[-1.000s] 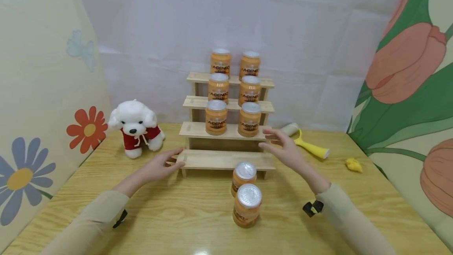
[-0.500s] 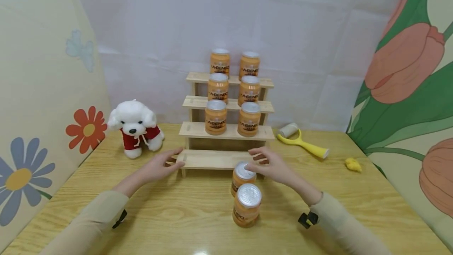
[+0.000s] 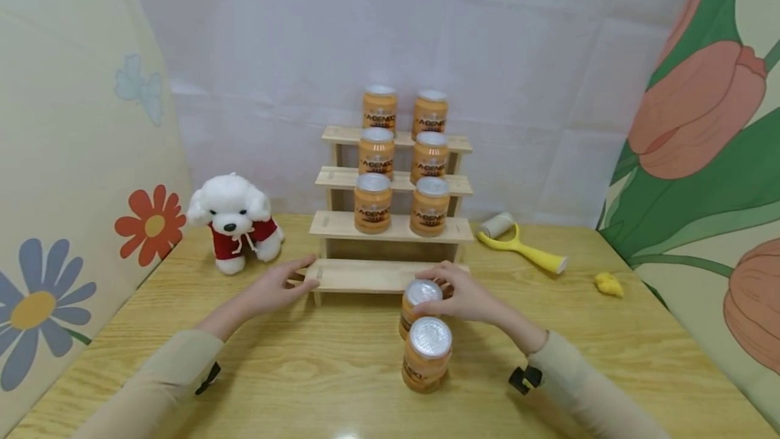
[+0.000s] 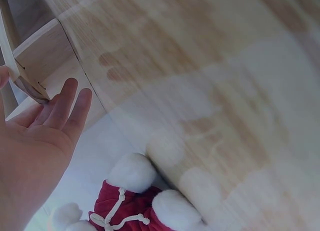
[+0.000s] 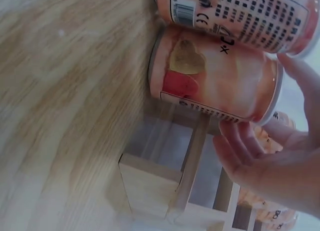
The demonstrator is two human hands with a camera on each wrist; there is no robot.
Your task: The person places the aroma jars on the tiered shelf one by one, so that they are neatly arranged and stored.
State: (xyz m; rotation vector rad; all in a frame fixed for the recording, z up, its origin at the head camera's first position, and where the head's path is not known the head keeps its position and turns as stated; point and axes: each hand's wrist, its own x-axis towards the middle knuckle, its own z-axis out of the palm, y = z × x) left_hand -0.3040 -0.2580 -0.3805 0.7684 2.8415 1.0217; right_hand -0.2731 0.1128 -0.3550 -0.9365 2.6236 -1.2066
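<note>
My left hand (image 3: 274, 286) holds the left end of the lowest step of a wooden tiered stand (image 3: 359, 276), thumb at the front and fingers behind. In the left wrist view the fingers (image 4: 62, 108) lie against the board's end. My right hand (image 3: 468, 297) is around the top of an orange can (image 3: 409, 314) with a silver lid, upright in front of the stand. The right wrist view has the thumb on one side of that can (image 5: 225, 81) and the fingertips on the other. A second can (image 3: 424, 361) stands nearer, close beside the thumb.
Matching cans stand in pairs on the upper three steps, such as one can (image 3: 430, 207). A white plush dog (image 3: 231, 222) in red sits left. Right of the stand lie a yellow-handled roller (image 3: 530, 253) and a small yellow lump (image 3: 608, 284). A white cloth (image 3: 292, 39) hangs behind.
My right hand has come from the stand's right side down and left to the rear can, its thumb passing between the two cans. The left hand has stayed at the step's end.
</note>
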